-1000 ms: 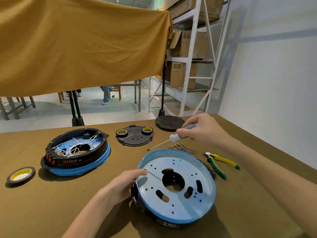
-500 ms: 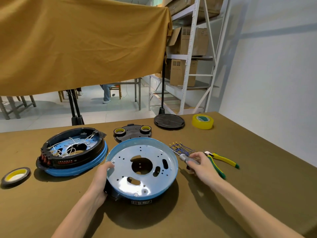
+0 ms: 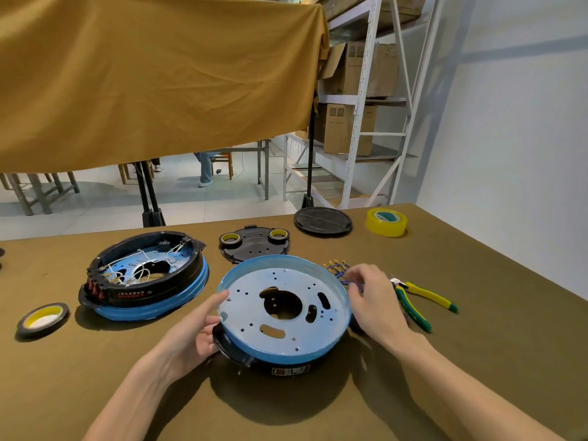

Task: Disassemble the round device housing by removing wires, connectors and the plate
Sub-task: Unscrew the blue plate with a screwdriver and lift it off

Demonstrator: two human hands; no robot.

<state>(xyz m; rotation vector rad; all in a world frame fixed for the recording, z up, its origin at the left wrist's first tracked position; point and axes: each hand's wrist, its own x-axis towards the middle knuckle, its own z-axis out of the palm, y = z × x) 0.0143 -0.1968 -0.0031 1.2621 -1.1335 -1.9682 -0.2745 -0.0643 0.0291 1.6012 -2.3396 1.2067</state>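
Observation:
The round device housing (image 3: 280,361) lies in front of me with its pale blue perforated plate (image 3: 283,316) facing up. My left hand (image 3: 194,335) grips its left side, thumb on the blue rim and fingers curled under the black base. At the right rim, my right hand (image 3: 372,300) has loosely curled fingers and holds nothing I can see. Just behind that hand lies a bundle of blue wires with gold connectors (image 3: 337,269). No screwdriver is in sight.
A second housing full of white wires (image 3: 146,275) sits to the left. Behind are a black cover (image 3: 254,245) carrying two tape rolls, a black round lid (image 3: 323,221) and yellow tape (image 3: 386,221). Green-yellow pliers (image 3: 416,300) lie right; a tape roll (image 3: 43,319) far left.
My right hand has let go of the screwdriver and moved left to the housing's right rim. My left hand stays on the left side of the housing.

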